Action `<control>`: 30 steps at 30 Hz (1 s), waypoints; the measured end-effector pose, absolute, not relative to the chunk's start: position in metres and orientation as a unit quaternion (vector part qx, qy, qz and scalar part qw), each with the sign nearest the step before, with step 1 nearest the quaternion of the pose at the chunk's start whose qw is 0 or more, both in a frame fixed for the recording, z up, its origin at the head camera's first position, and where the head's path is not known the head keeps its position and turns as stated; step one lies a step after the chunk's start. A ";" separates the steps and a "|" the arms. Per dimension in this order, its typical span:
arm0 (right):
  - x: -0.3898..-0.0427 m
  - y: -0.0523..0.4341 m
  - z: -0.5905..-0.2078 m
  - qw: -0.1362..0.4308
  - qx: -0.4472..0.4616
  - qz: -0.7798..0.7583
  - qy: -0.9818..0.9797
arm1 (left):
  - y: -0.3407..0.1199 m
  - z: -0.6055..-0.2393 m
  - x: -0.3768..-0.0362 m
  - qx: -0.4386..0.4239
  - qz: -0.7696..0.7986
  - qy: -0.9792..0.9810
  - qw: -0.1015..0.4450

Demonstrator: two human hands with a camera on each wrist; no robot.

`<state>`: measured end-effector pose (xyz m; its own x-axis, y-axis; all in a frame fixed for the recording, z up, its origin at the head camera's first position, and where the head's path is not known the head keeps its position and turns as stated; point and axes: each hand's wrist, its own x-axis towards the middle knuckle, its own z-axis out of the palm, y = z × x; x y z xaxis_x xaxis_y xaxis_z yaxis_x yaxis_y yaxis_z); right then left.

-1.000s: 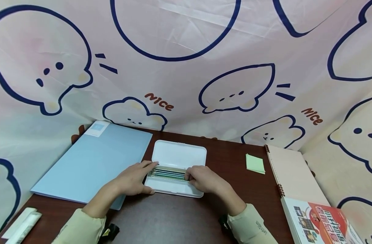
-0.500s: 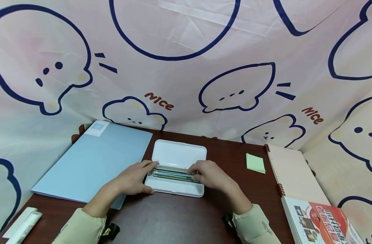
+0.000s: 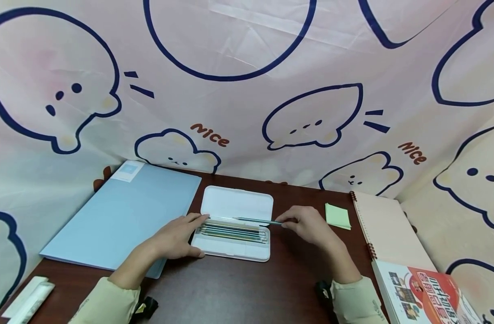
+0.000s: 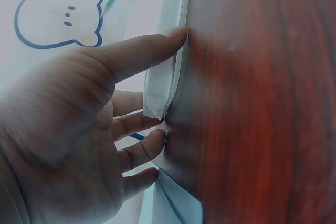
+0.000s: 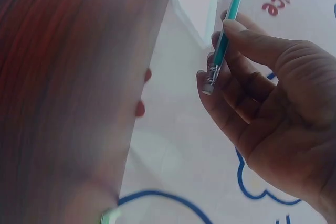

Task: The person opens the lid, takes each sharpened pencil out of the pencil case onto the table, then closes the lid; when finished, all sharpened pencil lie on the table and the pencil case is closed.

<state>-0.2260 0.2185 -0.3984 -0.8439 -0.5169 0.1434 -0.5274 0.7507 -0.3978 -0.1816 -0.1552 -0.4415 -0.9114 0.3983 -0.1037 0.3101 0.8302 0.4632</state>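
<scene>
Two hands work at an open white pencil case [image 3: 235, 234] lying in the middle of the dark wooden desk [image 3: 239, 288]. The left hand [image 3: 175, 237] rests against the case's left end, thumb along the near edge and straight fingers spread on the rim, apparently to keep the light tray from sliding; it holds nothing. The right hand [image 3: 309, 223] pinches a green pencil [image 3: 257, 220] by its eraser end between thumb and fingertips, the other fingers loosely curled. The pencil lies nearly level, raised over the back of the tray just in front of the flipped-open lid [image 3: 238, 204], its tip pointing left. Below it, several more pencils [image 3: 232, 232] lie side by side lengthwise in the tray.

To the left, a light blue folder [image 3: 121, 216] sits just beside the case, its corner under the left forearm. On the right, a pad of green sticky notes [image 3: 338, 216] lies close to the right hand, then a pink spiral notebook [image 3: 388, 229] and a printed book [image 3: 423, 292] at the near corner. A white tube-like object [image 3: 30, 294] sits at the near left edge. Patterned cloth [image 3: 247, 90] hangs behind. Nothing blocks either hand.
</scene>
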 end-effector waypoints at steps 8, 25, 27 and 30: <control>-0.229 0.259 -0.398 0.032 0.248 0.207 -0.946 | -0.155 -0.442 -0.182 0.185 0.223 0.952 0.098; -0.246 0.331 -0.418 -0.035 0.149 0.188 -0.970 | -0.155 -0.441 -0.181 0.190 0.223 0.952 0.091; -0.248 0.336 -0.422 -0.044 0.144 0.184 -0.971 | -0.155 -0.441 -0.180 0.189 0.223 0.952 0.092; -0.251 0.340 -0.425 -0.056 0.140 0.178 -0.972 | -0.154 -0.441 -0.180 0.188 0.223 0.952 0.090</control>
